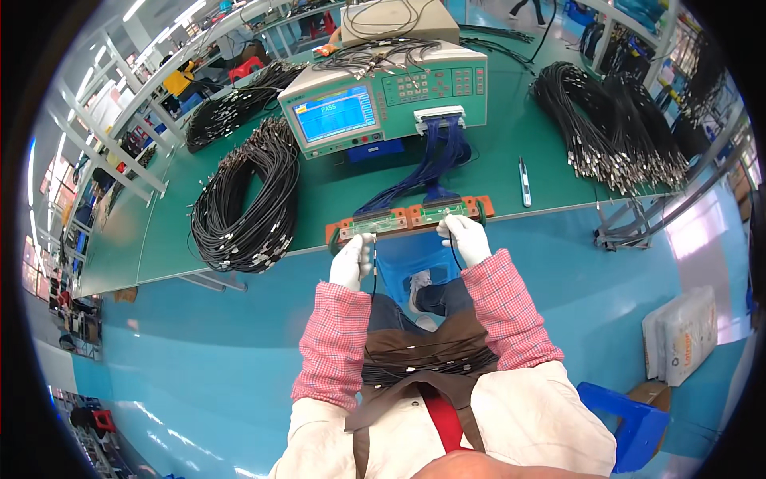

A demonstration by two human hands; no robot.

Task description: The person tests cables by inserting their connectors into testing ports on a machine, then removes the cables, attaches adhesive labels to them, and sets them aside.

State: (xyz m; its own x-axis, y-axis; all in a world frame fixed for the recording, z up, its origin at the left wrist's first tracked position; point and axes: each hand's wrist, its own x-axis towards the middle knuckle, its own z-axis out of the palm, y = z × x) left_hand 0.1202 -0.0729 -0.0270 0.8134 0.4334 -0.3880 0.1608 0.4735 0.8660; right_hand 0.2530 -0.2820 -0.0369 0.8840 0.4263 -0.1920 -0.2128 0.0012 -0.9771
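Both hands wear white gloves and are at the front edge of the green table. My left hand (351, 260) pinches the end of a thin black cable (375, 275) just before the left green circuit board (373, 224). At the right green circuit board (436, 213), my right hand (467, 239) grips another black cable end, which dangles below the fingers. Both boards sit on orange-brown blocks (480, 206). Whether either cable plug is seated in a board is too small to tell. Blue ribbon wires (411, 182) run from the boards to a tester (407, 92) with a lit screen.
Coiled black cables (207, 219) lie left of the tester, with more bundles (614, 136) at the right. A pen-like tool (524, 184) rests near the right front edge. Cables lie across my lap (423, 369). A blue stool (626, 423) and a white package (686, 335) stand at right.
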